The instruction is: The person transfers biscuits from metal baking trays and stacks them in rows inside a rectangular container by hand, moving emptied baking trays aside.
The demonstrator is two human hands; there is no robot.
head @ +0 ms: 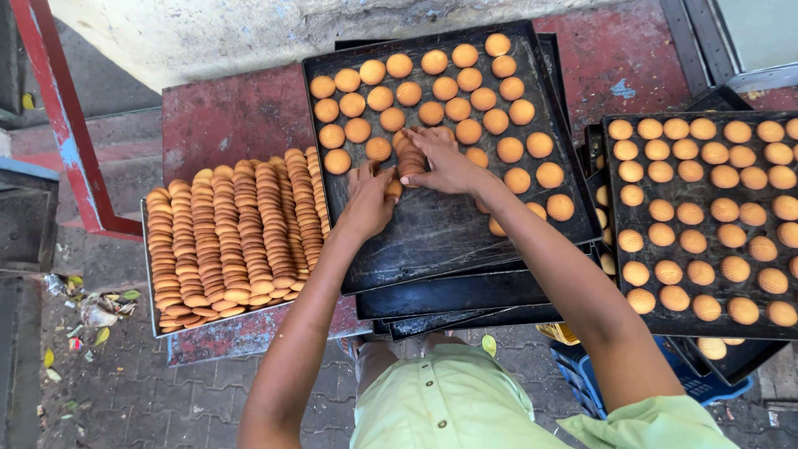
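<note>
Both-handed, fingers [416, 141] clenched around a biscuit stack [409, 158] amid loose biscuits [465, 104] on the black tray [432, 241].

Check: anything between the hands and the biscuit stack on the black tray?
Nothing visible. The right hand already rests on the biscuit stack, and the left hand sits beside it on the black tray, touching a biscuit at its fingertips.

Dark metal baking tray [440, 241], greasy sheen; biscuits [465, 104] matt, golden-brown; table [224, 116] w/ worn, scuffed red paint; shirt [449, 399] pale-green cloth.
</note>
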